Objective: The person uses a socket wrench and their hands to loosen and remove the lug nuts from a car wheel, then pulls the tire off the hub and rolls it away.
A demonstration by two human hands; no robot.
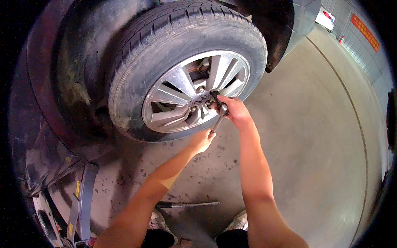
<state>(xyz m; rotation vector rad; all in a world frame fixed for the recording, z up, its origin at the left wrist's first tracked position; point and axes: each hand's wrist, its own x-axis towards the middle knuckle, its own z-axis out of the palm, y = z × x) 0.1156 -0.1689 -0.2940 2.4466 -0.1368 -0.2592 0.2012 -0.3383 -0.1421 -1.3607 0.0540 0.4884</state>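
A car wheel with a black tire (136, 89) and a silver alloy rim (182, 80) fills the upper middle of the head view. My left hand (201, 141) is closed round the lower end of a ratchet wrench (218, 122), below the rim. Near the hub, my right hand (235, 110) grips the wrench's head end, with a dark socket (214, 95) by the fingers. The socket points at the lug nuts around the center cap (201, 99). My fingers partly hide where it meets the wheel, so its seating cannot be made out.
A metal bar with a black grip (190, 204) lies on the floor before my shoes (158, 221). Grey lift arms (87, 194) stand at lower left, under the dark car body (41, 111). Far right are a white car (325, 19) and a red banner (365, 32).
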